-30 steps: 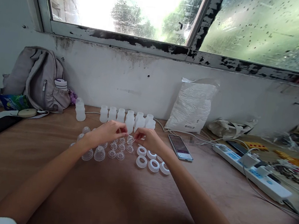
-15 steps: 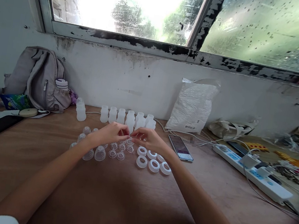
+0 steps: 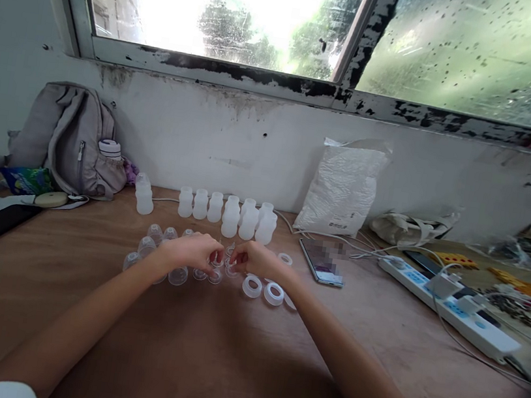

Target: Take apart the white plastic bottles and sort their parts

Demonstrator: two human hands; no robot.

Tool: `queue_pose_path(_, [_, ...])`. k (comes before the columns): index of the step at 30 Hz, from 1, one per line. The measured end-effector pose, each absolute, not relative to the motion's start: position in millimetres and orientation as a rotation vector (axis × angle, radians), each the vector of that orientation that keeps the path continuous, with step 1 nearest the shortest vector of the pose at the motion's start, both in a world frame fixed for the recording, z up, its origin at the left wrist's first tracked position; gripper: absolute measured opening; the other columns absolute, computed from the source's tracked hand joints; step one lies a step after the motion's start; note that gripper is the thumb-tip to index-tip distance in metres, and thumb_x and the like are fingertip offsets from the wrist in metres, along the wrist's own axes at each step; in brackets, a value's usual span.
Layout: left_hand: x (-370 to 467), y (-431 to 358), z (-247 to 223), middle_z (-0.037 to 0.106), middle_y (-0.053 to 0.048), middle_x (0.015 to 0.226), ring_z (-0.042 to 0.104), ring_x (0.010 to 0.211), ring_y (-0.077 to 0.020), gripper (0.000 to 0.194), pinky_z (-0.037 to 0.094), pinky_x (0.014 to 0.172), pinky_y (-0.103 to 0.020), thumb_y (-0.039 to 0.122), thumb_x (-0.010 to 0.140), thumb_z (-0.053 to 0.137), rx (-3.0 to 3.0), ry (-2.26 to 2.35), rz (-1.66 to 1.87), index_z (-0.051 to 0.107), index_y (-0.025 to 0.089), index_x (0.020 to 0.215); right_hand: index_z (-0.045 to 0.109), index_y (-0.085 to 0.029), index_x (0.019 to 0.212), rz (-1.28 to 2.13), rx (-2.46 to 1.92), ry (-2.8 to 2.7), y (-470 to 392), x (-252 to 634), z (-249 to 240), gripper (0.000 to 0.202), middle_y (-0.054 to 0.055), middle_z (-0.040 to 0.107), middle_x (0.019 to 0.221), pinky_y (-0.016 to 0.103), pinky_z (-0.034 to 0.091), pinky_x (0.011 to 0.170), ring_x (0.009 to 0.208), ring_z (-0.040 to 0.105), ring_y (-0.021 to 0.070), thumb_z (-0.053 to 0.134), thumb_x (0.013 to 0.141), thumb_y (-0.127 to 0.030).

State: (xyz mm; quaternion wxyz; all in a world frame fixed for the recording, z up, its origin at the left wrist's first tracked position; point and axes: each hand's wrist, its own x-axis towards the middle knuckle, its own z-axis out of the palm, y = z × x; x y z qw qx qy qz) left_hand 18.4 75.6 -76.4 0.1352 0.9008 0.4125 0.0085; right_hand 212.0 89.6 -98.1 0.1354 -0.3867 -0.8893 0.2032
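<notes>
1. Clear flanged pieces (image 3: 215, 276): small, colourless and see-through, each with a round rim and a raised centre. They lie grouped on the brown tabletop (image 3: 204, 355), directly under and between the 2 hands, which partly cover them.
2. Left hand (image 3: 199, 252): above the group's left side, fingers curled downward, thumb near the index finger. Whether a piece is pinched cannot be told; the fingertips overlap the clear pieces.
3. Right hand (image 3: 255, 260): opposite the left, fingertips bent down over the group's right edge. Its grip likewise cannot be determined. The 2 hands are near each other but apart.
4. White rings (image 3: 275, 284): opaque, smooth, with wide open centres; flat on the table near the right hand, some hidden by the forearm.
5. Translucent domed cups (image 3: 146, 247): frosted-clear, beside the left hand, several behind the wrist.
6. Milky-white bottles (image 3: 230, 219): waisted, upright, beyond both hands; 1 further bottle (image 3: 144, 198) stands apart at left.
</notes>
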Motion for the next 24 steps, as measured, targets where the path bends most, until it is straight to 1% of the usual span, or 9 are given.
queue_pose_path(4, [22, 78, -83, 0.064, 0.000, 0.079, 0.057, 0.070, -0.0163, 0.025, 0.033, 0.052, -0.022, 0.036, 0.063, 0.064, 2.661, 1.195, -0.068, 0.059, 0.023, 0.084, 0.066, -0.015, 0.069, 0.551, -1.115, -2.609, 89, 210, -104, 0.013, -0.001, 0.060, 0.058, 0.017, 0.036, 0.047, 0.053, 0.052, 0.0095, 0.062, 0.062, -0.006])
queue_pose_path(10, [24, 81, -89, 0.065, 0.000, 0.081, 0.058, 0.074, -0.0169, 0.018, 0.035, 0.058, -0.023, 0.033, 0.068, 0.060, 2.710, 1.180, -0.061, 0.060, 0.023, 0.083, 0.066, -0.018, 0.068, 0.498, -1.124, -2.652, 91, 209, -108, 0.016, -0.002, 0.062, 0.059, 0.017, 0.038, 0.049, 0.054, 0.055, 0.0104, 0.060, 0.061, -0.005])
queue_pose_path(14, [24, 81, -90, 0.066, 0.000, 0.080, 0.059, 0.074, -0.0169, 0.014, 0.036, 0.059, -0.023, 0.031, 0.070, 0.060, 2.724, 1.181, -0.039, 0.060, 0.022, 0.081, 0.066, -0.017, 0.067, 0.455, -1.144, -2.673, 90, 207, -110, 0.014, -0.001, 0.062, 0.058, 0.019, 0.038, 0.050, 0.055, 0.056, 0.0115, 0.061, 0.063, -0.005])
queue_pose_path(15, [24, 81, -89, 0.066, 0.000, 0.080, 0.059, 0.074, -0.0168, 0.014, 0.036, 0.059, -0.023, 0.032, 0.070, 0.060, 2.725, 1.181, -0.034, 0.060, 0.022, 0.080, 0.065, -0.016, 0.068, 0.448, -1.149, -2.683, 90, 207, -111, 0.011, -0.001, 0.062, 0.059, 0.019, 0.039, 0.050, 0.056, 0.056, 0.0116, 0.061, 0.065, -0.007])
queue_pose_path(17, [24, 81, -89, 0.066, 0.000, 0.079, 0.059, 0.073, -0.0164, 0.013, 0.036, 0.059, -0.023, 0.032, 0.070, 0.059, 2.730, 1.181, -0.025, 0.060, 0.022, 0.079, 0.063, -0.015, 0.073, 0.441, -1.155, -2.707, 90, 207, -112, 0.005, 0.000, 0.061, 0.065, 0.020, 0.042, 0.053, 0.059, 0.056, 0.0105, 0.058, 0.074, -0.016])
queue_pose_path(19, [24, 80, -89, 0.065, 0.000, 0.078, 0.059, 0.071, -0.0160, 0.011, 0.035, 0.058, -0.022, 0.030, 0.071, 0.059, 2.736, 1.175, -0.013, 0.060, 0.021, 0.077, 0.061, -0.014, 0.075, 0.441, -1.156, -2.723, 90, 207, -112, 0.010, 0.000, 0.061, 0.068, 0.021, 0.044, 0.055, 0.059, 0.055, 0.0094, 0.055, 0.079, -0.022])
queue_pose_path(20, [24, 80, -89, 0.065, 0.000, 0.077, 0.059, 0.071, -0.0157, 0.010, 0.035, 0.057, -0.022, 0.029, 0.071, 0.058, 2.738, 1.167, -0.005, 0.060, 0.021, 0.077, 0.061, -0.014, 0.074, 0.442, -1.156, -2.723, 90, 207, -112, 0.009, 0.000, 0.061, 0.067, 0.021, 0.043, 0.054, 0.059, 0.055, 0.0092, 0.057, 0.077, -0.021])
queue_pose_path(22, [23, 80, -89, 0.065, 0.000, 0.076, 0.059, 0.069, -0.0152, 0.008, 0.035, 0.056, -0.022, 0.026, 0.071, 0.057, 2.736, 1.157, 0.012, 0.060, 0.021, 0.076, 0.063, -0.016, 0.071, 0.441, -1.158, -2.708, 90, 207, -111, 0.004, -0.001, 0.061, 0.062, 0.019, 0.040, 0.051, 0.056, 0.055, 0.0095, 0.061, 0.070, -0.013])
queue_pose_path(24, [23, 80, -89, 0.065, 0.000, 0.075, 0.059, 0.069, -0.0152, 0.008, 0.035, 0.056, -0.022, 0.026, 0.071, 0.056, 2.732, 1.171, 0.018, 0.060, 0.022, 0.076, 0.064, -0.017, 0.068, 0.441, -1.159, -2.691, 89, 206, -111, 0.012, -0.001, 0.062, 0.060, 0.018, 0.038, 0.049, 0.056, 0.055, 0.0101, 0.061, 0.065, -0.006])
